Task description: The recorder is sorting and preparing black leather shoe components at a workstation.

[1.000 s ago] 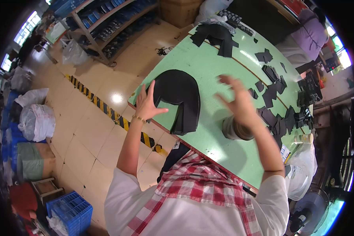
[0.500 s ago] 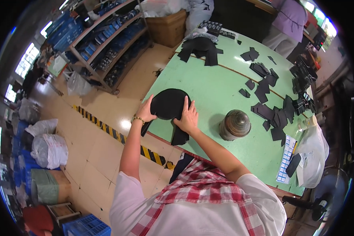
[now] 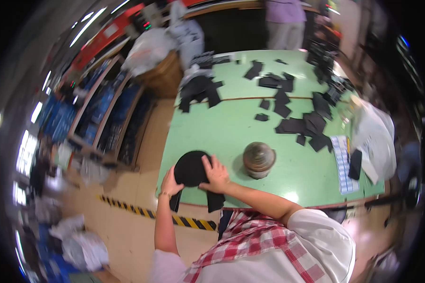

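Note:
A black horseshoe-shaped piece of sheet material (image 3: pixel 192 169) lies at the near left of the green table, with a rounded top and two legs hanging past the front edge. My left hand (image 3: pixel 171 183) grips its left side, thumb inward and fingers along the outer edge. Flat on its right side rests my right hand (image 3: pixel 216 175), fingers stretched out and apart. To the right of that hand stands a worn, dome-topped metal weight (image 3: pixel 259 160), touched by neither hand.
Similar black pieces (image 3: pixel 198 89) lie at the table's far left. Several black offcuts (image 3: pixel 309 123) are scattered right of centre. A printed sheet (image 3: pixel 343 165) and a white plastic bag (image 3: pixel 373 137) lie at the right. Shelving (image 3: pixel 104 113) stands left; a person (image 3: pixel 286 23) is beyond the table.
My view has swung, so the table and hands appear lower in the picture. Both hands stay on the black piece, which keeps about the same place at the table edge.

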`<state>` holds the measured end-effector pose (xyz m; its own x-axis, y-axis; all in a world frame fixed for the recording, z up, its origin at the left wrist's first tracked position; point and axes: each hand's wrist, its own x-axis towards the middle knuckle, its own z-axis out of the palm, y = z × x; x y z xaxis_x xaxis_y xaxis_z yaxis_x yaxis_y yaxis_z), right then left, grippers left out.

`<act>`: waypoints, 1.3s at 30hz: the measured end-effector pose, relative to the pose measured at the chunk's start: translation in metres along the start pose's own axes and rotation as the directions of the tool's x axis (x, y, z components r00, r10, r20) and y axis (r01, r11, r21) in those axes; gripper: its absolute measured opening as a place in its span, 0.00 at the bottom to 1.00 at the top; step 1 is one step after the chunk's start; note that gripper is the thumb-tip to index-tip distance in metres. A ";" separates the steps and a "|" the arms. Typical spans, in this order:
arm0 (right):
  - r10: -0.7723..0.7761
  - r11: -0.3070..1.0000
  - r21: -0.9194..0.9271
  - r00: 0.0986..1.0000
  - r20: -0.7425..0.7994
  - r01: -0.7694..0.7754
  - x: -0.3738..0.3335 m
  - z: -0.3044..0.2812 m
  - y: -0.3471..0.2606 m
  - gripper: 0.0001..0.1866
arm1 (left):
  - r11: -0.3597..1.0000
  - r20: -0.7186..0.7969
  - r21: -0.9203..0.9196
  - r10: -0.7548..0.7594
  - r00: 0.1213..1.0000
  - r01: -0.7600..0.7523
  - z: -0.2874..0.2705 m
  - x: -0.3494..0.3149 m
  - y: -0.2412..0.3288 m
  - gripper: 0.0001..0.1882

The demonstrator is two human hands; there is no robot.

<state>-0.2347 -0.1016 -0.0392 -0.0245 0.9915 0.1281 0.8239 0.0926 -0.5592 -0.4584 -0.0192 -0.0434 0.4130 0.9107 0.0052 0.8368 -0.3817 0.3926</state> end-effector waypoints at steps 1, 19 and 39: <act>-0.082 0.995 0.056 0.994 -0.078 0.086 -0.003 -0.011 -0.001 0.55 | 0.998 0.017 -0.055 0.029 0.999 -0.028 0.002 0.004 -0.001 0.47; -0.038 0.997 -0.070 0.948 -0.315 0.017 -0.022 -0.134 0.072 0.24 | 0.776 -0.165 -0.035 0.617 0.769 -0.630 -0.045 0.157 0.271 0.27; -0.320 0.917 0.071 0.829 -0.459 0.393 -0.031 -0.117 0.062 0.08 | 0.791 0.557 0.089 0.464 0.689 -0.605 0.115 0.260 0.391 0.22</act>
<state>-0.1165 -0.1369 0.0180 -0.0242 0.7502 0.6608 0.7053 0.4813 -0.5205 0.0178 0.0503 0.0056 0.8731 0.3621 -0.3266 0.4440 -0.8672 0.2255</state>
